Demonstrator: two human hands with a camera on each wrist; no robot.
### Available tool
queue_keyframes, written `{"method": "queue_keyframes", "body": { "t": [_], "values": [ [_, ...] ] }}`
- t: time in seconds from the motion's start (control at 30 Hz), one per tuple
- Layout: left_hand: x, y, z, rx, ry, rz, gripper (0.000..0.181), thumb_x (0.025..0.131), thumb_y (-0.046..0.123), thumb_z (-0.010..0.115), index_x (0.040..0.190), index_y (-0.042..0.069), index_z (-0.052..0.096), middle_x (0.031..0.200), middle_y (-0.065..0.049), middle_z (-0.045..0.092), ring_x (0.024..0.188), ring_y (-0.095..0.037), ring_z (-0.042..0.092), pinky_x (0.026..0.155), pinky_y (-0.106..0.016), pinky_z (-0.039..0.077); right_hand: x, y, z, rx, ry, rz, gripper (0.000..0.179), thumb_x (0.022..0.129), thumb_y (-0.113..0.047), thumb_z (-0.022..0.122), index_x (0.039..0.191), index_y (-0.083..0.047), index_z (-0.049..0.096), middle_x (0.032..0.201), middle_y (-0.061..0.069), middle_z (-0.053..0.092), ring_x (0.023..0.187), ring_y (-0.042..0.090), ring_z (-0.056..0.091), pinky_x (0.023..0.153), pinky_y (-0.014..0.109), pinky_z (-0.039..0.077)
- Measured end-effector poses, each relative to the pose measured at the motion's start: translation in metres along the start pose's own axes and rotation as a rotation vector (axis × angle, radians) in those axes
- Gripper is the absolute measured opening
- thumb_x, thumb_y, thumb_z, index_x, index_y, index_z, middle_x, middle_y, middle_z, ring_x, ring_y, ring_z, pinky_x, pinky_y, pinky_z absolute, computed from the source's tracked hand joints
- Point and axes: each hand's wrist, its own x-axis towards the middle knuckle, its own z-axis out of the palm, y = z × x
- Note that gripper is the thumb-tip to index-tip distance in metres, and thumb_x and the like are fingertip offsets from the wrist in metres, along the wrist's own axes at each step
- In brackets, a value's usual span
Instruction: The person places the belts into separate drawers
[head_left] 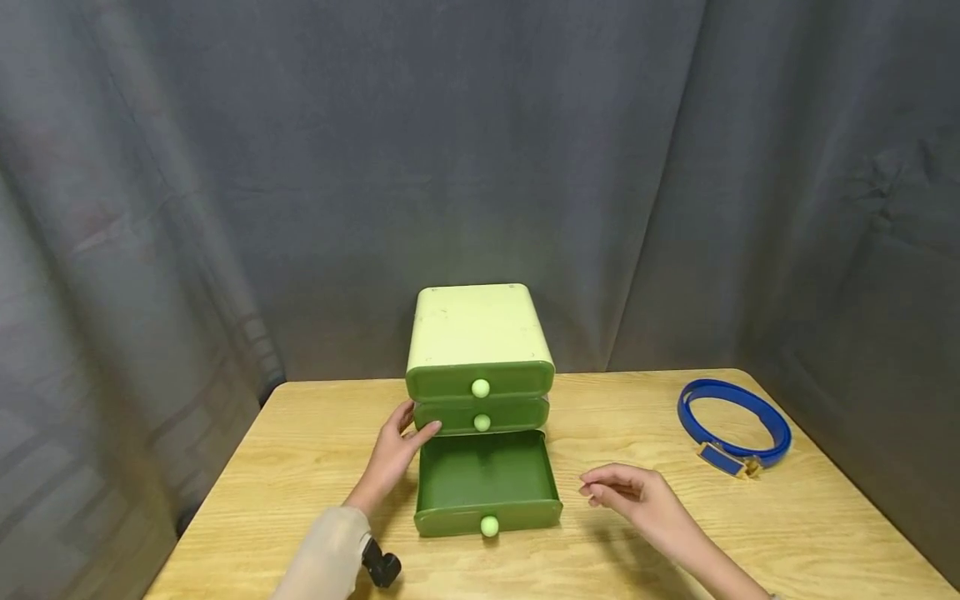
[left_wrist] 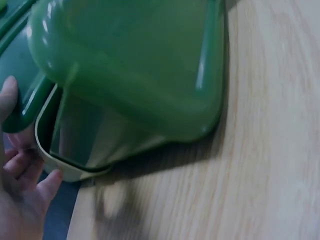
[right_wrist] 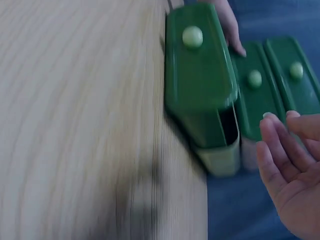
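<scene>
A small drawer cabinet (head_left: pixel 480 325) with a pale yellow-green shell and green fronts stands on the table. Its bottom drawer (head_left: pixel 489 475) is pulled well out, and its visible inside holds nothing. At the cabinet's left front corner my left hand (head_left: pixel 393 450) grips it, the thumb on the middle drawer's front (head_left: pixel 453 419) and the fingers along the side. To the right of the pulled-out drawer, my right hand (head_left: pixel 637 500) hovers above the table with loosely bent fingers and holds nothing. In the right wrist view, round pale knobs (right_wrist: pixel 192 37) show on the fronts.
A coiled blue belt (head_left: pixel 776 421) with a gold-edged buckle lies on the right of the wooden table (head_left: pixel 315 442). Grey curtains (head_left: pixel 525 167) hang behind and at both sides. A black device (head_left: pixel 381 565) sits at my left wrist.
</scene>
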Motion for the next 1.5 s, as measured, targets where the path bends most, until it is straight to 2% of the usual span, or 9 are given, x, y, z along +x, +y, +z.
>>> {"method": "queue_keyframes", "body": {
  "t": [0.17,0.33,0.47,0.77,0.87,1.03,1.2,1.3,1.5],
  "values": [
    [0.0,0.002,0.001,-0.029,-0.028,0.012,0.077,0.093,0.034,0.071,0.152,0.001,0.033,0.149,-0.022,0.043,0.139,-0.036,0.038,0.113,-0.054,0.029,-0.009,0.008,-0.026,-0.078,0.077,0.041,0.023,0.098,-0.009,0.062,0.115,0.005,0.068,0.105,0.018,0.071,0.091,0.011,0.07,0.078,0.027,0.057],
    [0.0,0.002,-0.002,0.034,-0.029,-0.015,0.08,0.092,0.041,0.07,0.152,0.003,0.033,0.151,-0.023,0.04,0.141,-0.038,0.034,0.113,-0.057,0.026,-0.017,0.017,-0.046,-0.14,0.149,0.104,0.024,0.098,-0.012,0.063,0.117,0.003,0.068,0.108,0.016,0.071,0.094,0.009,0.069,0.079,0.026,0.056],
    [-0.001,0.002,-0.004,0.058,-0.03,-0.03,0.081,0.092,0.044,0.07,0.152,0.004,0.033,0.152,-0.023,0.038,0.142,-0.039,0.032,0.113,-0.058,0.026,-0.022,0.026,-0.063,-0.233,0.21,0.156,0.026,0.097,-0.016,0.066,0.118,0.0,0.068,0.106,0.009,0.073,0.091,0.004,0.067,0.076,0.024,0.055],
    [0.0,0.005,-0.006,0.075,-0.036,-0.039,0.085,0.09,0.049,0.07,0.152,0.004,0.034,0.151,-0.024,0.039,0.14,-0.04,0.034,0.111,-0.057,0.029,-0.025,0.049,-0.105,-0.443,0.326,0.114,0.025,0.095,-0.018,0.069,0.116,-0.004,0.07,0.106,0.007,0.073,0.091,-0.007,0.061,0.072,0.016,0.051],
    [-0.001,0.004,-0.007,0.075,-0.036,-0.036,0.082,0.09,0.046,0.07,0.151,0.004,0.036,0.15,-0.024,0.041,0.14,-0.04,0.036,0.111,-0.057,0.03,-0.023,0.06,-0.118,-0.46,0.343,0.083,0.026,0.095,-0.016,0.069,0.116,-0.002,0.07,0.104,0.007,0.074,0.089,-0.006,0.062,0.071,0.014,0.05],
    [-0.001,0.002,-0.007,0.082,-0.032,-0.036,0.08,0.09,0.045,0.071,0.15,0.004,0.038,0.149,-0.024,0.043,0.139,-0.04,0.037,0.111,-0.057,0.03,-0.02,0.079,-0.14,-0.479,0.38,0.008,0.027,0.09,-0.007,0.073,0.115,0.005,0.068,0.098,-0.002,0.074,0.085,-0.007,0.062,0.069,0.011,0.049],
    [-0.001,0.001,-0.007,0.09,-0.024,-0.043,0.083,0.089,0.047,0.071,0.151,0.003,0.036,0.149,-0.025,0.042,0.139,-0.04,0.036,0.111,-0.057,0.03,-0.02,0.088,-0.161,-0.557,0.372,0.026,0.032,0.09,-0.013,0.075,0.117,0.003,0.068,0.102,-0.005,0.072,0.089,-0.014,0.054,0.071,0.008,0.045],
    [0.0,0.0,-0.007,0.086,-0.025,-0.044,0.083,0.089,0.048,0.071,0.151,0.004,0.036,0.149,-0.025,0.041,0.139,-0.04,0.036,0.111,-0.057,0.029,-0.022,0.091,-0.17,-0.579,0.353,0.058,0.036,0.091,-0.018,0.074,0.12,0.002,0.067,0.106,-0.007,0.07,0.09,-0.015,0.052,0.068,0.012,0.047],
    [-0.002,0.002,-0.005,0.078,-0.02,-0.045,0.081,0.09,0.047,0.071,0.151,0.006,0.038,0.15,-0.023,0.041,0.14,-0.04,0.036,0.111,-0.058,0.03,-0.027,0.101,-0.184,-0.593,0.332,0.082,0.04,0.09,-0.023,0.076,0.122,0.0,0.067,0.11,-0.029,0.059,0.095,-0.021,0.043,0.072,0.013,0.044]
  ]
}}
